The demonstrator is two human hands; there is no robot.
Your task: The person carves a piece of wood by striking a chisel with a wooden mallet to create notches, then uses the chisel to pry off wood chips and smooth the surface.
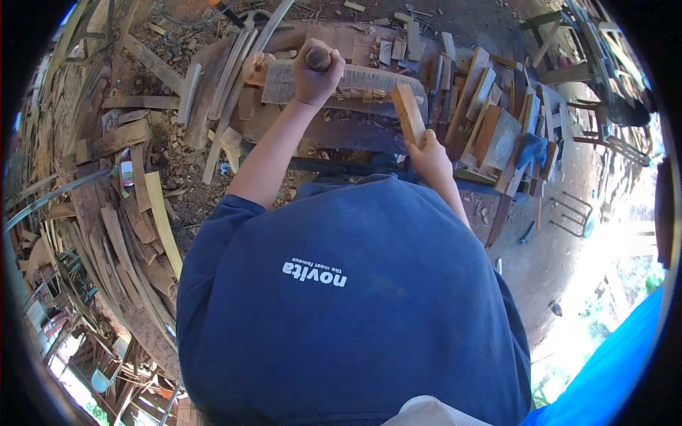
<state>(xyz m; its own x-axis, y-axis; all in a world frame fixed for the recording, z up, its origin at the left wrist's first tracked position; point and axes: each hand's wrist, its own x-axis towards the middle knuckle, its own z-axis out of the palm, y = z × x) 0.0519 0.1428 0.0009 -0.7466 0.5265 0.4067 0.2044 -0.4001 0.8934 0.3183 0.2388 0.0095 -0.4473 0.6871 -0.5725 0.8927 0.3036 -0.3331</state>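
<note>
My left hand [316,79] is wrapped round a round wooden handle [320,59], seen end-on; the rest of the tool is hidden beneath the fist. Under that hand lies a thick weathered wooden board [278,84] with a chipped, splintered edge [369,94]. To the right, my right hand [429,155] is closed round the lower end of a pale square-edged wooden block [408,113]. The block's upper end overlaps the right end of the board in this view.
Stacked wood offcuts [490,135] fill the right side, with a blue cloth [531,150] among them. Long planks [121,241] lie along the left, near a phone [127,173]. Wood chips are scattered on the ground. A metal rack [572,215] stands at right.
</note>
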